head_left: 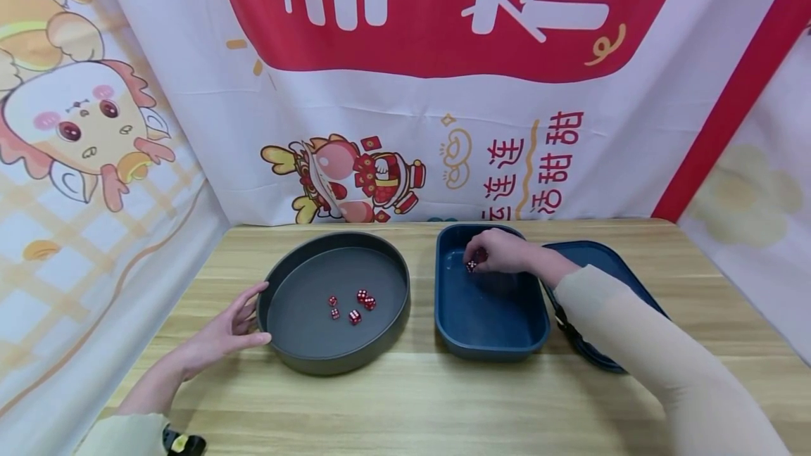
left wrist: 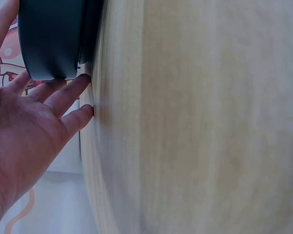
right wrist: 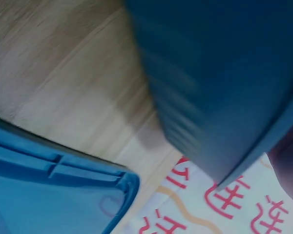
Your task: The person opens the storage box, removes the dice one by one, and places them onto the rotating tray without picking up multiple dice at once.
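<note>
- The step in hand appears to be handling dice inside the blue tub [head_left: 488,322]: the right hand [head_left: 502,252] pinches small dice [head_left: 472,267] at its fingertips, towards the tub's eleven o'clock; their count is hidden.
- If these are coming out, the next move calls for a secure pinch and a lift clear of the wall.
- The left hand [head_left: 218,335], fingers relaxed and spread, touches the round pan [head_left: 310,273] at its nine o'clock.
- Five red dice [head_left: 355,317] lie in the pan, from its middle towards three o'clock.
- On the worktop [head_left: 405,400], the tub stands at the pan's three o'clock.
</note>
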A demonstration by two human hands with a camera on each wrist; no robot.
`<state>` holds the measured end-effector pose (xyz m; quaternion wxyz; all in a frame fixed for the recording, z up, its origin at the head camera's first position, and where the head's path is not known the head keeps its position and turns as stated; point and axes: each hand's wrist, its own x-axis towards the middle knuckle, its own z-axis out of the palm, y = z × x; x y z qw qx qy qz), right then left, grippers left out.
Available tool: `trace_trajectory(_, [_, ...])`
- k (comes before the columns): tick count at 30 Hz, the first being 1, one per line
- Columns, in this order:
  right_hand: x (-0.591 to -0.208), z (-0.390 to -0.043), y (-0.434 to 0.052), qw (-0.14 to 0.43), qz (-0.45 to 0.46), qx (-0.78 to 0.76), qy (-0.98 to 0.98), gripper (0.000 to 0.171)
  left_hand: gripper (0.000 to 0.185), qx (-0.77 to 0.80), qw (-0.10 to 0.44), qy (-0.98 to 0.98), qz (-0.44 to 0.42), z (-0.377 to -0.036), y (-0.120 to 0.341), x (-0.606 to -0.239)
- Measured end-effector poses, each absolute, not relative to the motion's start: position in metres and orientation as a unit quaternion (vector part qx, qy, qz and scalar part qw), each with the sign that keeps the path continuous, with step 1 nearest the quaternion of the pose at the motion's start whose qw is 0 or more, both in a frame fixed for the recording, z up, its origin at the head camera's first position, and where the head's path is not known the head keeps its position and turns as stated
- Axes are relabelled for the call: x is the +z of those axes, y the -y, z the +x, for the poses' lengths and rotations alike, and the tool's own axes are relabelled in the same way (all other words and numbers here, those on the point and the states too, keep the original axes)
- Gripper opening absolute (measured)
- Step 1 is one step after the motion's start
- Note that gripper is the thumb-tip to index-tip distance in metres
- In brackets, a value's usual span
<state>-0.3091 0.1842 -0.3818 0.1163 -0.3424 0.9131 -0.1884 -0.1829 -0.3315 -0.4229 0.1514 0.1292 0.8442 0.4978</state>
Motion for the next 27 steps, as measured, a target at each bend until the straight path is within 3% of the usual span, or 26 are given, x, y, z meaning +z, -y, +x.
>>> trace_trajectory(12, [-0.351, -0.300, -0.157, 0.103, -0.373, -0.208, -0.898, 0.020, 0.090, 0.500, 0.155, -0.843, 0.126, -0.183, 0.332, -0.423])
trace_trajectory(27, [-0.341, -0.294, -0.108, 0.115, -0.415, -0.208, -0.878, 0.017, 0.089, 0.498, 0.151, -0.845, 0.125, -0.183, 0.332, -0.423])
